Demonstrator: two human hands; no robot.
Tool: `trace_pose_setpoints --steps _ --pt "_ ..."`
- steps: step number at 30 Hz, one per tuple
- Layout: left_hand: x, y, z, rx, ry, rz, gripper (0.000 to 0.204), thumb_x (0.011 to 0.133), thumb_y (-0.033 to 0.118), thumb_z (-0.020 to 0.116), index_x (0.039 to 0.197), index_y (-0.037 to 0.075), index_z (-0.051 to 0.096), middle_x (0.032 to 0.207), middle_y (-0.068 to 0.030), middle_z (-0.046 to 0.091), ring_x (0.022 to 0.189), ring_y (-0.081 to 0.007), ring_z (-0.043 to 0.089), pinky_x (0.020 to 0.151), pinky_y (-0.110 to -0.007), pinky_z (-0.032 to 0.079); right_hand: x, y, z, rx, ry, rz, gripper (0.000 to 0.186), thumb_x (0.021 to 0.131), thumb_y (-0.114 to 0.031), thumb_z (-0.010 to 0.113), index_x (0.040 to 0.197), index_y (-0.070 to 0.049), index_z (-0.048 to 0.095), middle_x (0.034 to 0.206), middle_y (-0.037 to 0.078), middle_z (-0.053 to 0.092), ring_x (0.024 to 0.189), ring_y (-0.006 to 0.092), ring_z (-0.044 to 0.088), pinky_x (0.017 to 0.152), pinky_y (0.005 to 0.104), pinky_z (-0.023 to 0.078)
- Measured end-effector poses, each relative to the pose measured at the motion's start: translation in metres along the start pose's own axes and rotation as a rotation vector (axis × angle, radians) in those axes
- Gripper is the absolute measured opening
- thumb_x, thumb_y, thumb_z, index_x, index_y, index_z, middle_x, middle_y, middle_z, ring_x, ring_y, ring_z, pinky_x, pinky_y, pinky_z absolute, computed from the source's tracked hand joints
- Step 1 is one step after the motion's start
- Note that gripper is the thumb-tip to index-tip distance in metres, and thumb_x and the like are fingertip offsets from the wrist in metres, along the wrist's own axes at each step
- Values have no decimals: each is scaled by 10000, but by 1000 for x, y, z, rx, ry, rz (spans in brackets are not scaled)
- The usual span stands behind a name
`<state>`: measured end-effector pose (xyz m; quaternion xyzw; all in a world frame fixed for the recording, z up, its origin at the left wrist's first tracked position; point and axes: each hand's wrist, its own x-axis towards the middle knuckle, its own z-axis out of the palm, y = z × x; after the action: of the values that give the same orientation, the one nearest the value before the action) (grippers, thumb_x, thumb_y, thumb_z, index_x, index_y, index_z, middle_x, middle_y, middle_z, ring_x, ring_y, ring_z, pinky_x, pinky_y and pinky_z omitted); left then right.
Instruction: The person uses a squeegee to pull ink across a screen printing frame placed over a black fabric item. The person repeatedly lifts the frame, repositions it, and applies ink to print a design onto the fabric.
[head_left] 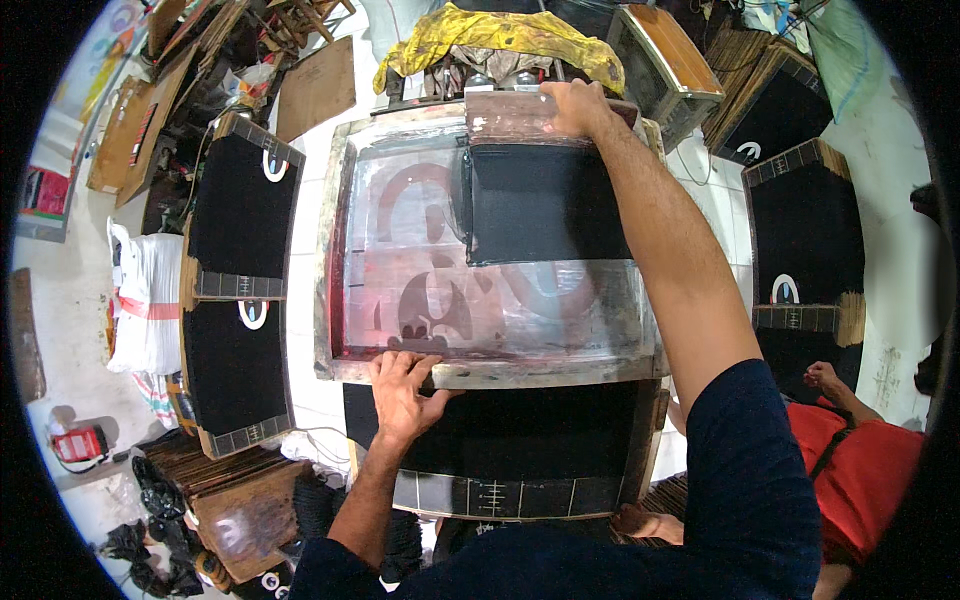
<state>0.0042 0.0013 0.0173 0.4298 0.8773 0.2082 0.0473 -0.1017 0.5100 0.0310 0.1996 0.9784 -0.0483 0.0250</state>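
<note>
A screen printing frame (pixel 490 372) lies in front of me, its grey mesh showing darker curved shapes. My left hand (pixel 402 393) grips the near rim, fingers over the top and thumb along the near side. At the far end, my right hand (pixel 578 108) is closed on the wooden handle of a squeegee (pixel 500 117). A black rectangular patch (pixel 545 205) covers the far right part of the mesh, just below the handle; my forearm hides its right edge. Under the frame's near side, black fabric (pixel 510 425) lies on a board.
Boards with black fabric (pixel 245 215) stand at the left; similar fabric (pixel 808 235) lies at the right. A person in a red shirt (pixel 860 470) is at the lower right. Beyond the frame are a stained yellow cloth (pixel 500 40) and a wooden-topped box (pixel 668 60).
</note>
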Motion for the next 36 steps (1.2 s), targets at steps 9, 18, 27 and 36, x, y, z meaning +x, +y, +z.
trace_pose_setpoints --steps 9,18,27,36 --pt "3 7 -15 44 -19 2 554 634 428 953 1059 112 791 984 -71 675 956 -277 595 902 -459 396 -275 -120 35 314 565 105 477 832 -273 811 1273 -138 692 1270 132 621 1315 343 514 1115 535 338" --pt "51 45 -170 134 379 251 662 807 637 786 1246 143 737 1169 -123 670 1118 -319 588 994 -540 370 -309 -168 -111 151 919 48 338 958 -399 702 1115 -100 725 1067 117 674 1039 312 642 876 463 488" --pt "-186 -231 45 -154 463 -787 378 1055 270 612 1170 -81 692 1018 -273 679 1018 -420 660 958 -503 506 -247 -168 -257 218 662 330 529 999 -591 527 1037 -126 777 991 156 774 1016 379 726 885 505 547" --pt "-434 -158 213 -747 -2 -1033 437 1054 353 621 1302 10 727 1128 -208 780 1030 -258 746 884 -365 565 -193 -140 -302 164 563 389 643 959 -685 504 1197 -160 788 1180 172 766 1159 383 700 1015 473 519"
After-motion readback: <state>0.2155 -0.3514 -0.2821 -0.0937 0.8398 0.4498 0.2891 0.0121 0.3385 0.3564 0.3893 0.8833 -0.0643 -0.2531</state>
